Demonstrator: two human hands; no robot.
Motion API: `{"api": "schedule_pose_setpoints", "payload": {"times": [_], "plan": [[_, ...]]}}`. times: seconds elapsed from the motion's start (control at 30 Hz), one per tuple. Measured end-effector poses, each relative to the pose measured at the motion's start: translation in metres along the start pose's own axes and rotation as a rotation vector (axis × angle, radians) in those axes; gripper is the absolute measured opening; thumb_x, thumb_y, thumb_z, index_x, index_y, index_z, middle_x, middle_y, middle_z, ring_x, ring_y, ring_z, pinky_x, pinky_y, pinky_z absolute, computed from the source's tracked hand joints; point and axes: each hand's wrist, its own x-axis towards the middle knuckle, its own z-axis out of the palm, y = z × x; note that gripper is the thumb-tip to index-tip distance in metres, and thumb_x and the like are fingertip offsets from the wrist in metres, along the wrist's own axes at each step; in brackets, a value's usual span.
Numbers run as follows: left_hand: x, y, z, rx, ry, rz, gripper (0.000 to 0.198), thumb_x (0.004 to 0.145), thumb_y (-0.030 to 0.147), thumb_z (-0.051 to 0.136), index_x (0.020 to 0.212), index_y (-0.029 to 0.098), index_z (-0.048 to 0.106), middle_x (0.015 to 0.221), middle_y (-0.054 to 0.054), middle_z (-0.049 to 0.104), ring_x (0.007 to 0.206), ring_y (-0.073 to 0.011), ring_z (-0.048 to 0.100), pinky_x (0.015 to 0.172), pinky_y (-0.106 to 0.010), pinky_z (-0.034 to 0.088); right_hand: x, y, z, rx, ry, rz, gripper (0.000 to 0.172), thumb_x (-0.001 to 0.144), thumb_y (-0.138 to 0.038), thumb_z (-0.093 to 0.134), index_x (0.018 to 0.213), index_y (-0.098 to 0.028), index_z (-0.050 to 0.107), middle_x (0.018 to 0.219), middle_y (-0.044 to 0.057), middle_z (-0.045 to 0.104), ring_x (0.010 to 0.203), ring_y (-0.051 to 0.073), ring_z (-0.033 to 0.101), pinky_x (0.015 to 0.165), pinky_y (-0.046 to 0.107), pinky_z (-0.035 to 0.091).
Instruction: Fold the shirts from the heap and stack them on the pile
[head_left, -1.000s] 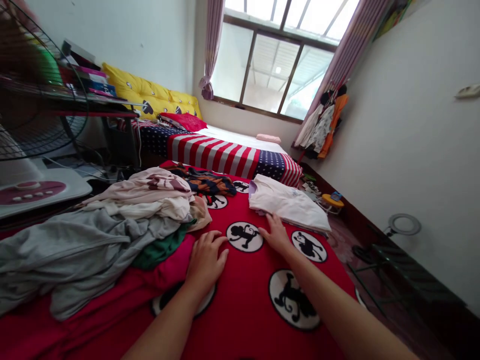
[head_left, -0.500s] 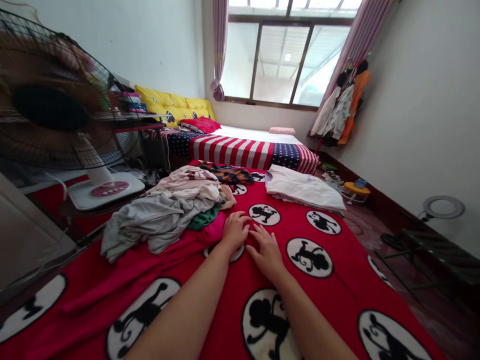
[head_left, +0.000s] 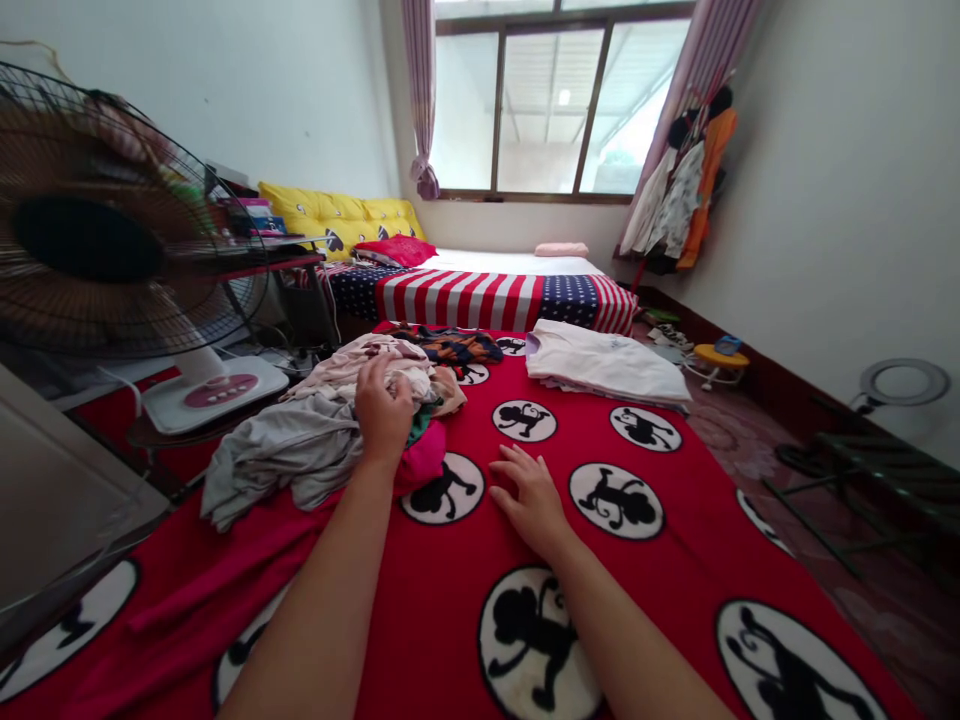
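Observation:
My left hand [head_left: 383, 412] reaches into a heap of unfolded clothes [head_left: 322, 425] on a red blanket with monkey prints [head_left: 675, 560]; its fingers close on the cloth at the heap's right edge. My right hand [head_left: 531, 492] lies flat and open on the blanket, fingers spread, a little right of the heap. A folded pale shirt [head_left: 604, 364] rests further back on the right side of the blanket.
A standing fan [head_left: 112, 240] runs at the left beside a low table with books [head_left: 255, 215]. Behind lie a stars-and-stripes blanket [head_left: 487, 295], yellow cushions [head_left: 337, 212] and a window [head_left: 555, 100]. Hanging clothes [head_left: 686, 190] and a ring light [head_left: 904, 382] stand along the right wall.
My left hand left the blanket and moved up-left onto the clothes heap, closing on cloth. My right hand stayed flat on the blanket. The view tilted slightly.

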Motion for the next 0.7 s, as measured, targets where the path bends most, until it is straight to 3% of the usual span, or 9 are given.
{"api": "schedule_pose_setpoints", "payload": {"times": [0.07,0.17,0.37,0.47,0.57,0.7], "plan": [[0.009,-0.016,-0.003,0.057,0.032,-0.026,0.041,0.076,0.012,0.053,0.116,0.012,0.061,0.121,-0.015,0.058,0.119,-0.0265,0.051,0.107,-0.038,0.038,0.001,-0.001,0.001,0.001,0.019,0.014,0.027,0.081,-0.024,0.059,0.107,-0.024,0.068,0.137,0.006,0.054,0.134,0.023,0.039,0.113,0.052,0.017],[0.026,-0.034,0.005,0.114,-0.028,-0.035,0.043,0.076,0.01,0.051,0.117,0.012,0.059,0.122,-0.014,0.057,0.12,-0.0261,0.05,0.108,-0.037,0.036,0.002,-0.002,0.002,0.007,0.04,0.031,0.024,0.081,-0.024,0.058,0.103,-0.024,0.068,0.134,0.005,0.056,0.132,0.023,0.041,0.113,0.051,0.018],[0.07,-0.061,0.02,0.403,-0.39,-0.061,0.057,0.073,0.021,0.062,0.128,0.01,0.049,0.126,-0.019,0.053,0.119,-0.0323,0.049,0.102,-0.042,0.038,0.002,-0.002,0.002,0.025,0.041,0.027,0.025,0.081,-0.024,0.059,0.103,-0.025,0.068,0.135,0.005,0.056,0.132,0.023,0.041,0.113,0.051,0.018],[0.078,-0.074,0.019,0.506,-0.486,-0.078,0.047,0.072,0.034,0.066,0.113,0.014,0.059,0.117,-0.018,0.058,0.107,-0.0334,0.055,0.092,-0.042,0.043,0.002,-0.001,0.002,0.037,0.046,0.024,0.026,0.08,-0.024,0.059,0.104,-0.025,0.068,0.135,0.004,0.056,0.132,0.023,0.041,0.112,0.052,0.018],[0.075,-0.084,0.015,0.469,-0.468,-0.091,0.03,0.072,0.037,0.067,0.093,0.016,0.065,0.104,-0.013,0.063,0.093,-0.0285,0.06,0.081,-0.035,0.046,0.002,-0.001,0.002,0.05,0.048,0.024,0.025,0.079,-0.023,0.06,0.103,-0.025,0.068,0.134,0.005,0.056,0.132,0.023,0.041,0.112,0.052,0.017],[0.069,-0.088,0.007,0.271,-0.288,-0.22,0.021,0.072,0.033,0.067,0.081,0.015,0.064,0.079,-0.005,0.066,0.074,-0.0196,0.06,0.068,-0.027,0.047,0.001,-0.003,0.0,0.062,0.049,0.031,0.025,0.078,-0.022,0.061,0.102,-0.025,0.069,0.134,0.005,0.056,0.132,0.023,0.041,0.113,0.052,0.016]]}}
